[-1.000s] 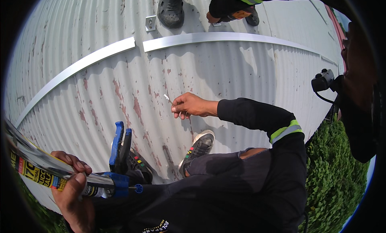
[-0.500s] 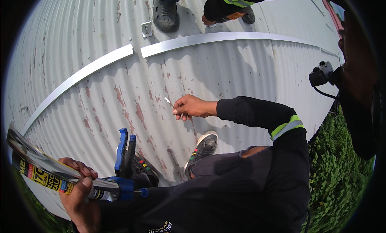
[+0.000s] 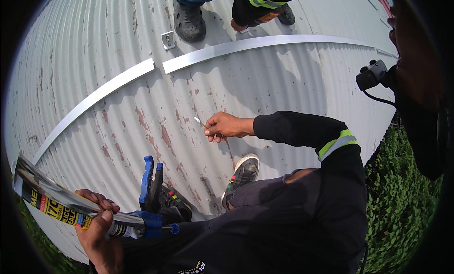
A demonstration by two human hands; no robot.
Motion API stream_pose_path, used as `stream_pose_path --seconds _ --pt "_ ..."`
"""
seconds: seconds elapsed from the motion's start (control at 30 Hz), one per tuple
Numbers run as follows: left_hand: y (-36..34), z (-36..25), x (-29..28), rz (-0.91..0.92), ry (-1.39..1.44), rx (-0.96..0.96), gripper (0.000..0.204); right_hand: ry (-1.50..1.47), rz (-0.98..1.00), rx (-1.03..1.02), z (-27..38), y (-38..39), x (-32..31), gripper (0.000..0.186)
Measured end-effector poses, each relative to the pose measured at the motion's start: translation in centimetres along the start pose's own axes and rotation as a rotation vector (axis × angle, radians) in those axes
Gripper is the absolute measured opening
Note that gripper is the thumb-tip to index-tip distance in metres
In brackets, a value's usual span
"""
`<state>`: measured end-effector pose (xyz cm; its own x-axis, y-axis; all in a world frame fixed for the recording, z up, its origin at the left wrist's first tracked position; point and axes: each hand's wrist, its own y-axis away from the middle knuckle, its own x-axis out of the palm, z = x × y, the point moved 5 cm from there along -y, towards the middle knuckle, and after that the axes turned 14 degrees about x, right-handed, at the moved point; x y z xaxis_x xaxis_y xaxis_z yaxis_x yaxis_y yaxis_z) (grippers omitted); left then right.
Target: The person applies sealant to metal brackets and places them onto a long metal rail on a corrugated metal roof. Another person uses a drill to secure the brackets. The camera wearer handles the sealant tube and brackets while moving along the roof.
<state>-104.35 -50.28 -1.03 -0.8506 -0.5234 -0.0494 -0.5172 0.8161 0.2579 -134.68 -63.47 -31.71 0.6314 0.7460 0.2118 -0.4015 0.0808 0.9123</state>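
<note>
My left hand (image 3: 99, 231) is wrapped round a caulking gun (image 3: 152, 222) at the lower left. A silver, yellow and black sealant cartridge (image 3: 61, 210) lies in its frame, and the blue and black handle and trigger point away from me. My right hand (image 3: 227, 125) pinches a thin stick-like piece (image 3: 198, 121) above the roof. Its far end carries something white; its exact kind is too small to tell.
Grey corrugated roofing (image 3: 118, 146) with flaking paint spreads underfoot. Two silver rails, a left one (image 3: 94, 100) and a right one (image 3: 246, 46), cross it with a gap between. Beyond are a small metal bracket (image 3: 168, 40) and a co-worker's hand (image 3: 237, 26). Green plants (image 3: 402, 203) border the right.
The view has shifted slightly, so the rails and caulking gun sit a little differently in the picture. Both my hands keep the same hold.
</note>
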Motion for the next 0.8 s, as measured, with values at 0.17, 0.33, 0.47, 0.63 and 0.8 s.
stream_pose_path --seconds 0.17,0.33,0.47,0.63,0.8 --pt "-0.01 0.11 -0.23 0.006 0.017 -0.026 0.044 0.005 -0.001 0.005 0.09 -0.04 0.02 0.013" --pt "0.04 0.07 -0.23 -0.006 0.020 -0.010 0.044 0.008 0.002 0.004 0.46 -0.11 0.02 0.013" --pt "0.14 0.12 -0.07 -0.005 0.016 -0.022 0.043 0.000 0.005 -0.001 0.56 -0.24 0.01 0.014" --pt "-0.13 -0.03 0.05 0.007 -0.001 -0.029 0.042 0.006 -0.004 0.004 0.35 -0.41 -0.17 0.014" --pt "0.03 -0.13 0.15 -0.008 0.002 -0.024 0.042 0.015 0.001 -0.005 0.41 -0.49 -0.21 0.014"
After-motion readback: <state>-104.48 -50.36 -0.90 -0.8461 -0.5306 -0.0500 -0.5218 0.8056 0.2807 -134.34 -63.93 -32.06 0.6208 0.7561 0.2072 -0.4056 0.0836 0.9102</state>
